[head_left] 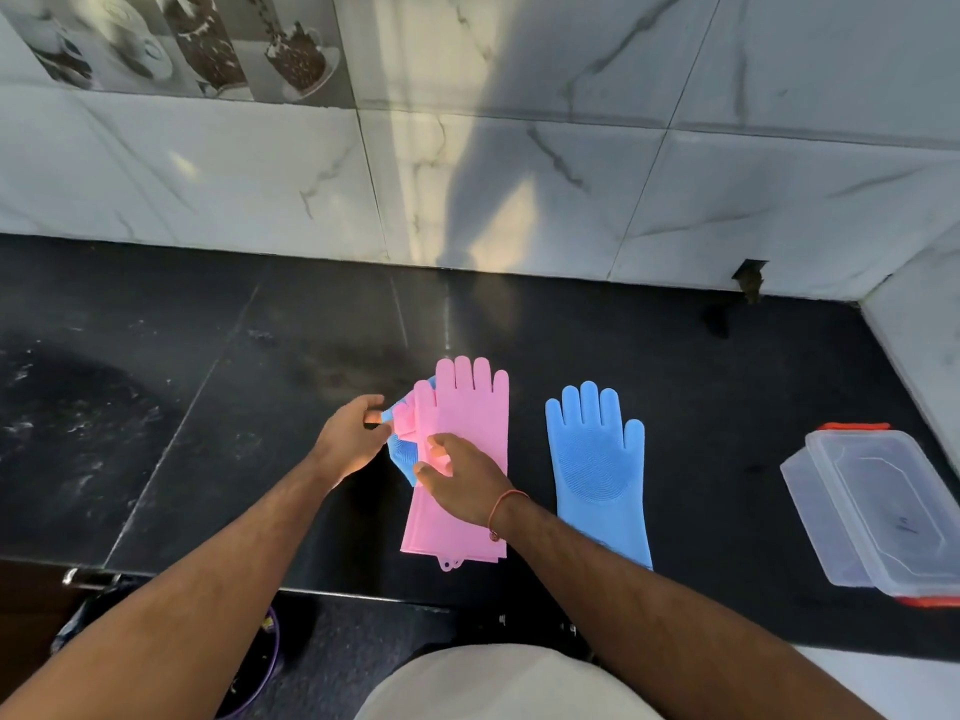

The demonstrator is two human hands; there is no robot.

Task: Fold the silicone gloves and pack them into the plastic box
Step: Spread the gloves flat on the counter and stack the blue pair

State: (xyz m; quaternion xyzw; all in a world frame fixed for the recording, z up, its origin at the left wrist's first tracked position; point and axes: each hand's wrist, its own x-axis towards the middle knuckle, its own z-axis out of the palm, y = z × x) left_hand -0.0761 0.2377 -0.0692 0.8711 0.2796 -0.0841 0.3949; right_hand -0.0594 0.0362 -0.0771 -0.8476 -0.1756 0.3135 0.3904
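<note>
A black stone countertop [260, 407] carries everything. Near its middle lies a flat stack of pink gloves [467, 423] over a partly hidden blue glove [402, 452]. Right of it a second blue glove [597, 459] lies flat, and far right stands a lidded plastic box [878, 511].

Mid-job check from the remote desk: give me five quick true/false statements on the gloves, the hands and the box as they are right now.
1. The plastic box has its lid on. True.
2. A lone blue glove lies between the pink gloves and the box. True.
3. The lone blue glove is already folded. False: it lies flat, fingers toward the wall.
4. The left hand rests on the box. False: it pinches glove fingers at the pile's left edge.
5. The right hand is on the pink gloves. True.
</note>
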